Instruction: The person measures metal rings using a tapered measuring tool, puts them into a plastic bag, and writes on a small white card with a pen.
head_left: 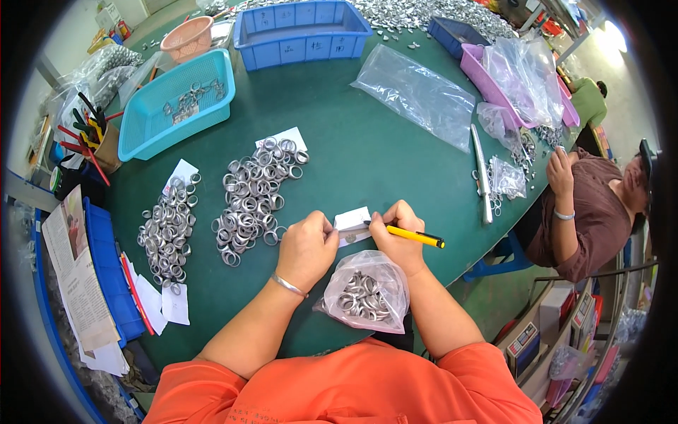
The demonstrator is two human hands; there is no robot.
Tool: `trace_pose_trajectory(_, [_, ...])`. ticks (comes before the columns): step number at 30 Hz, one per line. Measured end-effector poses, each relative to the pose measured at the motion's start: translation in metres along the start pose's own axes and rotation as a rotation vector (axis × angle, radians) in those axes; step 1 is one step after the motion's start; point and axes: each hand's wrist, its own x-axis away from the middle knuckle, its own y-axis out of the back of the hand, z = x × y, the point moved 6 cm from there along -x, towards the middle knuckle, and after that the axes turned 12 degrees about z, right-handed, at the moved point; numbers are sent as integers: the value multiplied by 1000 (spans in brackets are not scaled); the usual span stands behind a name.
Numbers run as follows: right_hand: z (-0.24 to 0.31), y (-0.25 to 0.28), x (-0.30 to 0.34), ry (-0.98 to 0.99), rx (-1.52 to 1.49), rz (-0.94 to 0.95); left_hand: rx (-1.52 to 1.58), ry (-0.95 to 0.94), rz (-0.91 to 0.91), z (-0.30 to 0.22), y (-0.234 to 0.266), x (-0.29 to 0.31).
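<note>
My right hand (pixel 397 244) is closed around a yellow-and-black pen (pixel 418 237), its tip end toward a small white paper slip (pixel 352 219). At the slip's left edge, my left hand (pixel 308 246) is closed, thumb and fingers pinching or pressing the paper. Just below the slip and between my forearms stands an open clear plastic bag (pixel 397 283) with silver metal rings (pixel 362 295) inside. Left of my hands lies a large loose pile of silver rings (pixel 247 194) beside a white slip. Farther left is a second ring pile (pixel 168 237) with papers at both ends.
A turquoise basket (pixel 133 138), a blue crate (pixel 304 51) and a flat plastic bag (pixel 418 88) lie beyond on the green table (pixel 318 148). A steel ruler-like bar (pixel 482 173) is on the right. A co-worker (pixel 586 205) sits past the right edge.
</note>
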Motion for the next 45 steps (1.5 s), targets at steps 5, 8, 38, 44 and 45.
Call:
trace_pose_trajectory(5, [1,1,1,16,-21,-14,12,68,70,1,-1,0])
trace_pose_trajectory(8, [-5,3,2,-39,-154,-42,29,57,64,0,-1,0])
trace_pose_trajectory(38, [-2,1,2,8,-148,7,8,18,21,2,-1,0])
trace_pose_trajectory(44, [4,-2,1,50,-82,57,8,36,29,1,0,0])
trace_pose_trajectory(45, [4,-2,0,49,-83,58,7,36,29,1,0,0])
